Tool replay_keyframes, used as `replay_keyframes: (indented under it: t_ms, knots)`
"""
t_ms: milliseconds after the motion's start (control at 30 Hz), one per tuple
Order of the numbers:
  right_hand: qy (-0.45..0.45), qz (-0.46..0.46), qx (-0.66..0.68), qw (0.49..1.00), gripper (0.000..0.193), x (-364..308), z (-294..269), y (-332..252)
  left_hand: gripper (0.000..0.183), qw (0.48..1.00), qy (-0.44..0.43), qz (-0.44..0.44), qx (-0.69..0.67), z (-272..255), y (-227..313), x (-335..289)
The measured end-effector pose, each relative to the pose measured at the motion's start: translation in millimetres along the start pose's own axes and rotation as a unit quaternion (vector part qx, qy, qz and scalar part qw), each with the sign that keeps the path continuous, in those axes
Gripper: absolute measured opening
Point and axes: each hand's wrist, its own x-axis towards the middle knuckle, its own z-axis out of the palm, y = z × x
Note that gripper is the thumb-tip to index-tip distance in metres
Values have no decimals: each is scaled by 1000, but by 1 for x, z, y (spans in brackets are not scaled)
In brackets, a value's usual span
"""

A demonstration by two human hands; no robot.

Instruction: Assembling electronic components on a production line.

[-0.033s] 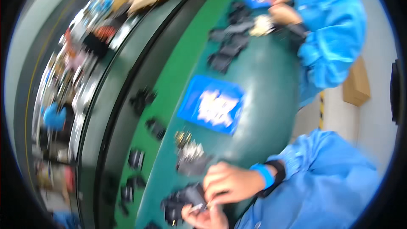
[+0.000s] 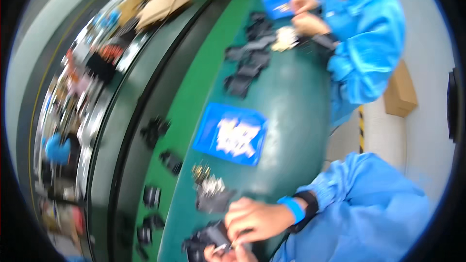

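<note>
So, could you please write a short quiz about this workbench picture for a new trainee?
1. True or false: the blue tray on the green bench holds small pale parts.
2. What does the right hand rest on? A) a cardboard box B) a small black part C) a roll of tape
3. What colour is the band on the right wrist?

Key: 1 true. 2 B; the left hand touches it too, at the lower edge. 3 blue wristband.
</note>
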Motion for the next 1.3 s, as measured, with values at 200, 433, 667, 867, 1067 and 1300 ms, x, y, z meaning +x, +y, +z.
replay_keyframes:
  t_ms: [200, 433, 667, 867, 1067, 1300]
  knots:
    - [1, 7, -22, 1000, 12, -16, -18, 2, 56, 998, -59, -28, 23, 28, 19, 8]
    - [25, -61, -44, 997, 15, -8, -44, -5, 57, 997, -49, -44, 42, 29, 19, 8]
    - [237, -51, -443, 863, 7, 15, -146, 7, 66, 990, -22, -117, -76, 18, 36, 7]
    - [143, 31, -221, 964, 41, 3, -128, -9, 67, 965, -31, -184, -183, 52, 61, 18]
    - [-5, 61, 33, 998, 80, 1, -60, -7, 65, 950, -59, -200, -231, 63, 38, 27]
    - [2, 156, 187, 970, 76, -5, -34, -12, 68, 964, -82, -149, -202, 63, 40, 18]
